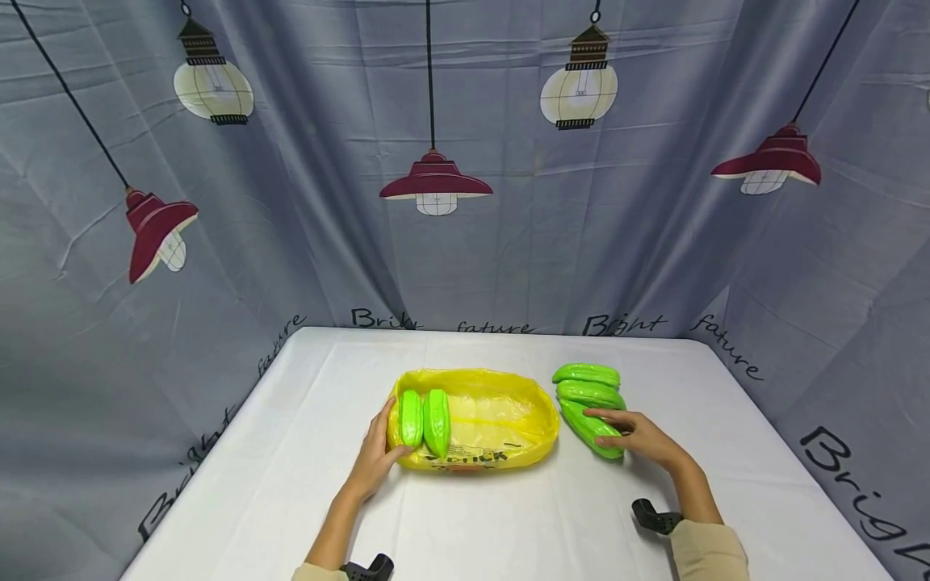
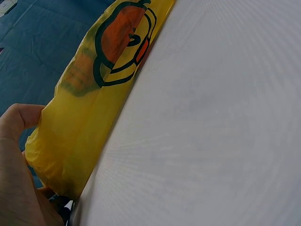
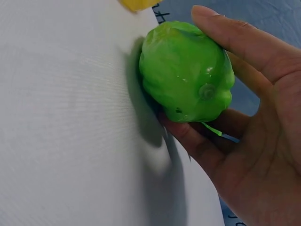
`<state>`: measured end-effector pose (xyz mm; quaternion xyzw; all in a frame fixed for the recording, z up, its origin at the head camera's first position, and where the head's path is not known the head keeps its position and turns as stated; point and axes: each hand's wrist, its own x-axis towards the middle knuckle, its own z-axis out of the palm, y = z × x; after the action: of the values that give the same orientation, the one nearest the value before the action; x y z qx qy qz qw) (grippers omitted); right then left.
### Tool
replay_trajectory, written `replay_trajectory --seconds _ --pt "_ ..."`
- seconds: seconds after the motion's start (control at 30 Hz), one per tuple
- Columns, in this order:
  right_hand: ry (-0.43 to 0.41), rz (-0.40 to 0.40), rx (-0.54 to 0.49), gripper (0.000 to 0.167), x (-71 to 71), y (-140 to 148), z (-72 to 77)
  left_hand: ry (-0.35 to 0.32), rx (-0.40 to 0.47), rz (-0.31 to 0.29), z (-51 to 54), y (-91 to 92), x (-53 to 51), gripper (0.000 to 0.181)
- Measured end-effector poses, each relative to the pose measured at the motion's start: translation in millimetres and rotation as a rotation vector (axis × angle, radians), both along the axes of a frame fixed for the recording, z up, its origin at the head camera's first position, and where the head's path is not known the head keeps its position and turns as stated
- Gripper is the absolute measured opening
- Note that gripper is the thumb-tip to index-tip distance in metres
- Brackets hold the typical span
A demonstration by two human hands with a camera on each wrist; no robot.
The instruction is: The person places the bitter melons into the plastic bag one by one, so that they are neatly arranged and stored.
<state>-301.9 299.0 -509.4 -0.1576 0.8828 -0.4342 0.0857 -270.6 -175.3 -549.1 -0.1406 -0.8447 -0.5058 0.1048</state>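
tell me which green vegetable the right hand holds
In the head view, the lowest green vegetable of three right of the yellow bag; the right hand grips only it.

Five green vegetables (image 1: 592,394), one yellow plastic bag (image 1: 501,411), two hands (image 1: 643,436), one table (image 1: 523,524), five printed lamps (image 1: 436,179)

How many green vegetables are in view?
5: two vegetables inside the yellow bag, at its left end; three vegetables to its right, the nearest gripped by the right hand. No others show.
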Motion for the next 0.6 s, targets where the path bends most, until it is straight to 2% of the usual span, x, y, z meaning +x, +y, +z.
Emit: replay_trajectory --seconds 0.3,0.47,0.6 --pt "0.008 -0.073 0.035 0.059 5.8 -4.9 2.5 0.018 -0.020 -0.001 -0.5 0.2 0.2 0.086" --pt "-0.034 -0.074 0.033 0.058 7.8 -3.0 4.1 0.024 -0.017 0.006 -0.6 0.0 -0.6 0.085" --pt "-0.053 -0.040 0.042 0.055 9.5 0.1 7.4 0.017 -0.009 0.006 -0.4 -0.1 -0.3 0.085"
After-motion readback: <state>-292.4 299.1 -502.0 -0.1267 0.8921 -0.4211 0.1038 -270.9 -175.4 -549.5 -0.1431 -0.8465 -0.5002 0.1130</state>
